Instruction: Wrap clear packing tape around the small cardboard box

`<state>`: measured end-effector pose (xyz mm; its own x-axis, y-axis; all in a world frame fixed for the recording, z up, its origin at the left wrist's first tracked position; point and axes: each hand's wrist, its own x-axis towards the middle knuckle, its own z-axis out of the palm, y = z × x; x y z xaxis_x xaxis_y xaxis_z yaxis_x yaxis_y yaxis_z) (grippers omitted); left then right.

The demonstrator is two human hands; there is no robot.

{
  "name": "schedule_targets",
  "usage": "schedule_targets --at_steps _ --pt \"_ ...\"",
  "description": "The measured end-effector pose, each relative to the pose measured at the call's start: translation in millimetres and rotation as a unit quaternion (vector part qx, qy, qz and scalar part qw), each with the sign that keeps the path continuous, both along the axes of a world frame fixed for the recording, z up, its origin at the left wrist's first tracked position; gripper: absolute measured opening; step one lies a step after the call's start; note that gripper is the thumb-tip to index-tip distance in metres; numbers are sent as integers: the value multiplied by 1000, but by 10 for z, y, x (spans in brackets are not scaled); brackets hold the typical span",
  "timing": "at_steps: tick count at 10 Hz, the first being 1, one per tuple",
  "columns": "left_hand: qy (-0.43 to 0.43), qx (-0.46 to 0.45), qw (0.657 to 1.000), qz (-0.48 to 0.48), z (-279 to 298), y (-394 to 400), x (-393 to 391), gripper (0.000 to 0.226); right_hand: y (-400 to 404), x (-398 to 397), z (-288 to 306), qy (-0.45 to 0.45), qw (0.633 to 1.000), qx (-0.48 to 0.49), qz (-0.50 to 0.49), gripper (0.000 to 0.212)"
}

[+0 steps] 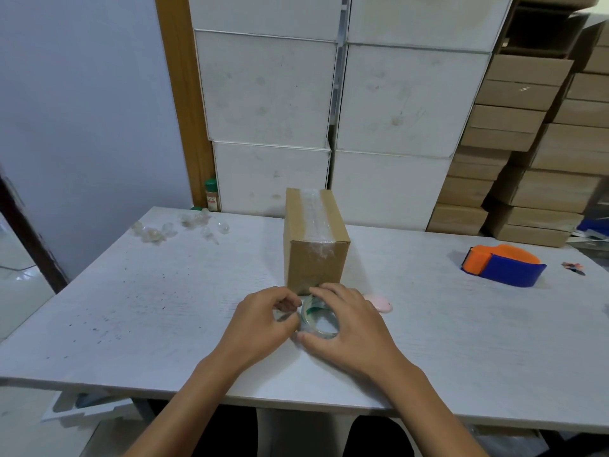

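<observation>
A small brown cardboard box (314, 245) stands upright in the middle of the white table (148, 291), with a strip of clear tape along its top and partly down its front face. Just in front of it lies a roll of clear packing tape (319, 321) with a green inner core. My right hand (349, 328) is wrapped around the roll from the right, thumb at the near side. My left hand (263, 319) is at the roll's left edge, fingertips pinched on the tape end.
An orange and blue tape dispenser (502, 265) lies at the right. A pink object (379, 303) peeks out beside my right hand. Crumpled clear tape bits (178, 227) litter the far left. White cartons (329, 103) and brown boxes (527, 153) are stacked behind the table.
</observation>
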<state>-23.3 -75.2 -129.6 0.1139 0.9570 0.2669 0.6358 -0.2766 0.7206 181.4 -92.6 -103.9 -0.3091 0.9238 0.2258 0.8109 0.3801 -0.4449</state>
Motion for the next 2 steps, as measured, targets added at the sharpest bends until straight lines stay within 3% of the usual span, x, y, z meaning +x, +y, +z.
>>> schedule_targets --at_steps 2 --pt "-60 -22 998 12 134 -38 61 17 4 8 60 -3 1000 -3 -12 79"
